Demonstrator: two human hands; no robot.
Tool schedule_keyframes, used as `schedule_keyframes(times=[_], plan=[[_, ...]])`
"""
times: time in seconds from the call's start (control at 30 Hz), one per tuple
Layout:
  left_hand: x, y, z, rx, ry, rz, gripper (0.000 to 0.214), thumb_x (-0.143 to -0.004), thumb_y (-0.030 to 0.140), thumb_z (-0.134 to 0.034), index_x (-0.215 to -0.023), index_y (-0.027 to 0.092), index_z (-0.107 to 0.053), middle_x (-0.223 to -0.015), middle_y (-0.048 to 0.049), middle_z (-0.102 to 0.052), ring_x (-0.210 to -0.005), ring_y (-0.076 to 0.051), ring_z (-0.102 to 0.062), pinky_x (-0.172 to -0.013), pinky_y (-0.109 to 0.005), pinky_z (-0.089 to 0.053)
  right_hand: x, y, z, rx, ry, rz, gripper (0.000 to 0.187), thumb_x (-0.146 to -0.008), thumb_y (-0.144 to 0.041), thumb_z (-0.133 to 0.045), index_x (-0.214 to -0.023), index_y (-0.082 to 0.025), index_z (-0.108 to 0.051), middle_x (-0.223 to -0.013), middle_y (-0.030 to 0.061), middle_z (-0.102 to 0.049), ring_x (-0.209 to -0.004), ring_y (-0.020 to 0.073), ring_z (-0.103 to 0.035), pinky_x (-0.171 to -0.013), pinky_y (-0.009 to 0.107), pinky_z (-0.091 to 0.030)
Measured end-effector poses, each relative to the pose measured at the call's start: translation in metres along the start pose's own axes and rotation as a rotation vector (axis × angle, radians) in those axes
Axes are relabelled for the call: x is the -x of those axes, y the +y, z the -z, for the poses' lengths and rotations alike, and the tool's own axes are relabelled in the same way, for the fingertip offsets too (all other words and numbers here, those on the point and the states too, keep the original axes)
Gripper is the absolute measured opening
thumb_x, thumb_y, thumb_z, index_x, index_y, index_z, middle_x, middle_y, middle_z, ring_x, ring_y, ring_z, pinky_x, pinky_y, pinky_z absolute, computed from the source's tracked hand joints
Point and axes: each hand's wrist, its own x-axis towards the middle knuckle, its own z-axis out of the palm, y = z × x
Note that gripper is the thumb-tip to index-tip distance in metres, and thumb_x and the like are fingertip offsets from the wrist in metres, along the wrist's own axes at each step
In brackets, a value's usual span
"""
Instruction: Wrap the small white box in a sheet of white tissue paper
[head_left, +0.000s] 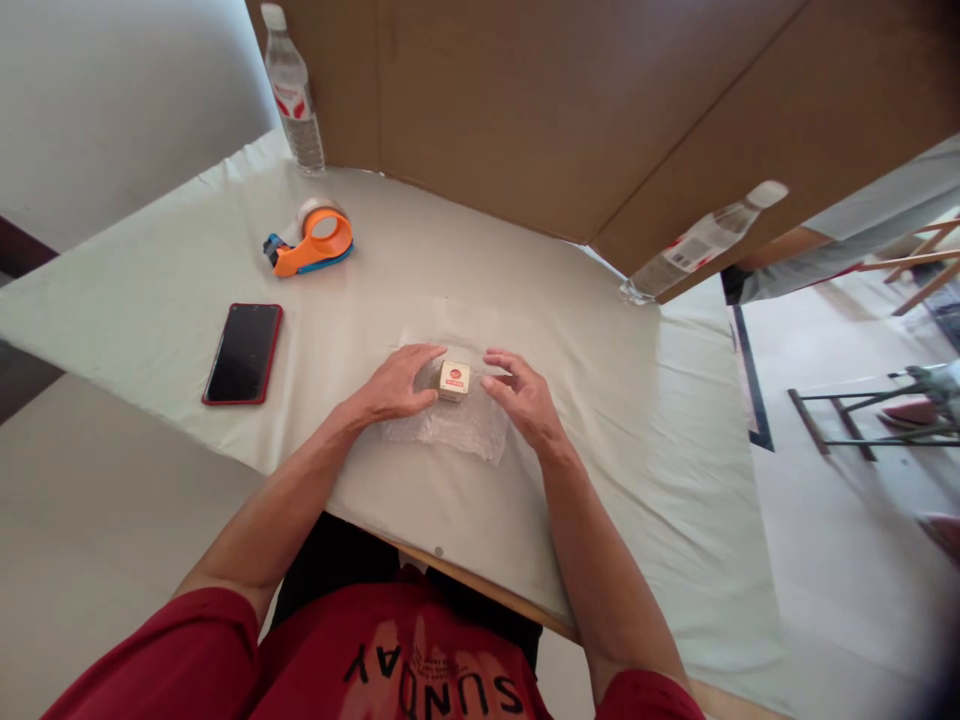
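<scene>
"What's the biggest thing there?"
"The counter [637, 450], under a pale cloth. A brown cardboard panel [525, 100] stands along its far side."
"And on the cloth?"
"A crinkled sheet of bubble wrap [450, 430], spread flat at the near middle."
"Any containers?"
"Two clear capped bottles by the cardboard: the left bottle [294, 98] at the far left, the right bottle [694, 250] at the far right. Clear liquid seems to sit low in the left one, though I can't be sure of its level."
"The hands?"
"Left hand [397, 383] and right hand [527, 400] both have a released grip, fingers loosely curved."
"What else?"
"An orange tape dispenser [315, 245] with a roll in it, far left; nearer, a red-edged phone [243, 354]."
"And the smallest?"
"A cream box [454, 378] with red print, closed on top, contents hidden. It rests on the wrap between the hands, nearer the left one."
</scene>
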Motion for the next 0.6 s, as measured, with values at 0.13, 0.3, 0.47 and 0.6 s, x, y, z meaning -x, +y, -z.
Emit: schedule_keyframes(times=[0.13, 0.3, 0.47, 0.6], plan=[[0.000, 0.000, 0.001, 0.027, 0.027, 0.014, 0.066, -0.078, 0.029, -0.061, -0.142, 0.019, -0.050, -0.149, -0.0112, -0.054, -0.138, -0.031, -0.049, -0.119, -0.049, -0.037, 0.029, -0.018, 0.009, 0.180, -0.200, 0.145, 0.028, -0.083, -0.047, -0.071, -0.097, -0.024, -0.064, -0.109, 0.0075, -0.067, -0.102, 0.0236, -0.065, -0.092, 0.042, -0.054], [0.000, 0.001, 0.002, 0.049, 0.039, -0.014, 0.063, -0.077, 0.028, -0.058, -0.138, 0.015, -0.053, -0.145, -0.0130, -0.057, -0.135, -0.029, -0.052, -0.117, -0.045, -0.039, 0.054, -0.020, -0.013, 0.559, -0.360, 0.278, 0.031, -0.080, -0.029, -0.072, -0.109, -0.020, -0.064, -0.120, 0.0147, -0.066, -0.112, 0.0327, -0.060, -0.095, 0.050, -0.050], [0.000, 0.001, 0.002, 0.091, 0.041, -0.040, 0.059, -0.079, 0.034, -0.062, -0.135, 0.019, -0.056, -0.143, -0.0125, -0.058, -0.134, -0.030, -0.053, -0.116, -0.047, -0.040, 0.052, -0.017, -0.027, 0.675, -0.257, 0.217, 0.021, -0.092, -0.011, -0.048, -0.098, -0.019, -0.067, -0.103, 0.0124, -0.072, -0.098, 0.0263, -0.064, -0.089, 0.041, -0.050], [0.000, 0.002, 0.005, 0.186, 0.038, -0.078, 0.059, -0.081, 0.050, -0.066, -0.130, 0.018, -0.061, -0.141, -0.0154, -0.059, -0.133, -0.032, -0.054, -0.115, -0.049, -0.040, 0.038, -0.023, -0.017, 0.610, -0.217, 0.157, 0.023, -0.099, -0.023, -0.044, -0.098, -0.021, -0.066, -0.099, 0.0089, -0.074, -0.090, 0.0231, -0.066, -0.083, 0.036, -0.048]])
